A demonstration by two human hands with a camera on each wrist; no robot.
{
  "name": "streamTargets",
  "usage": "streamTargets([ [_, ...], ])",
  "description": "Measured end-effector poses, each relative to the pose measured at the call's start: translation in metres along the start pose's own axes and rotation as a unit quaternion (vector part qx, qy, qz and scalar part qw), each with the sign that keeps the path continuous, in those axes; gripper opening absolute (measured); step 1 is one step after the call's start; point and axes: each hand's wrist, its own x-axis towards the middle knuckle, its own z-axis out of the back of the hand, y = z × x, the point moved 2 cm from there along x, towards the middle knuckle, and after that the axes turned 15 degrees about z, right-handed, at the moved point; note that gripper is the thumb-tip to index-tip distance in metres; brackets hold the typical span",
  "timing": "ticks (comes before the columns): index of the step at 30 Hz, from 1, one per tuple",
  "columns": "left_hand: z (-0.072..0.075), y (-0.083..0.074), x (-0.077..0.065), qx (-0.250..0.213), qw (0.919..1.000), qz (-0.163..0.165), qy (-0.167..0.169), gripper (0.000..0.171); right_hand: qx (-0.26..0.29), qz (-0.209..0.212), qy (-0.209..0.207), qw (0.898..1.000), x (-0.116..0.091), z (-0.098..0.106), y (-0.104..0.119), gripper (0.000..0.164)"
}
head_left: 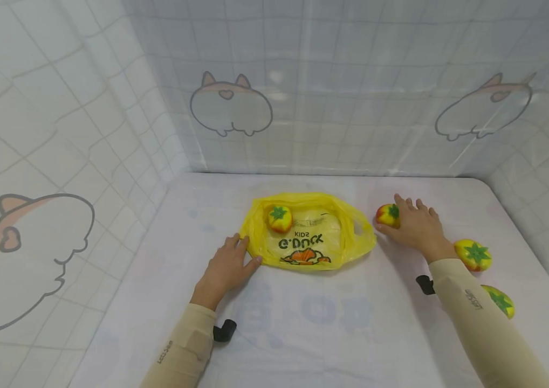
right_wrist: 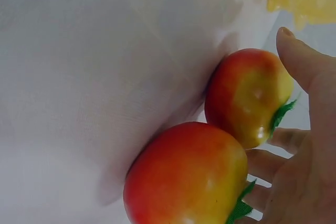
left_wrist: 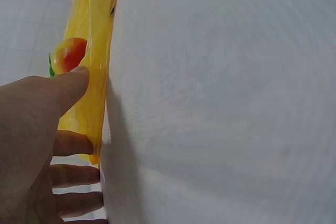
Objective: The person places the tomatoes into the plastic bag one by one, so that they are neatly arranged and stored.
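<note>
A yellow plastic bag (head_left: pixel 352 250) lies flat on the table, printed with a duck. One red-and-yellow tomato (head_left: pixel 280 219) with a green leafy top sits on its left part. At the bag's left edge rests my left hand (head_left: pixel 226 267); its fingers (left_wrist: pixel 76 176) are extended and the thumb touches the yellow plastic. My right hand (head_left: pixel 415 226) reaches over a second tomato (head_left: pixel 388 215), right of the bag. In the right wrist view, the thumb stands apart from this tomato (right_wrist: pixel 247 98), and the fingers are spread behind it.
Two more tomatoes lie at the right: one (head_left: pixel 472 255) by the right wrist, another (head_left: pixel 500 302) partly behind the sleeve. A white cloth (head_left: pixel 294 334) covers the table. Tile-patterned curtains (head_left: pixel 352 145) hang at the back and sides.
</note>
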Motion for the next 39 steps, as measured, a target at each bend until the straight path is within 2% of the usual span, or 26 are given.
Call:
streamTargets([
  [19,-0.0014,-0.0011,0.0005,0.009,1.0,0.001,0.0,0.082,-0.011,0.007,-0.005,1.0,0.0021,-0.0088,-0.0091,0.104],
  [39,0.0016,-0.001,-0.001,0.004,1.0,-0.003,-0.003,0.081,-0.009,-0.007,0.0,1.0,0.0061,-0.0081,-0.0029,0.105],
])
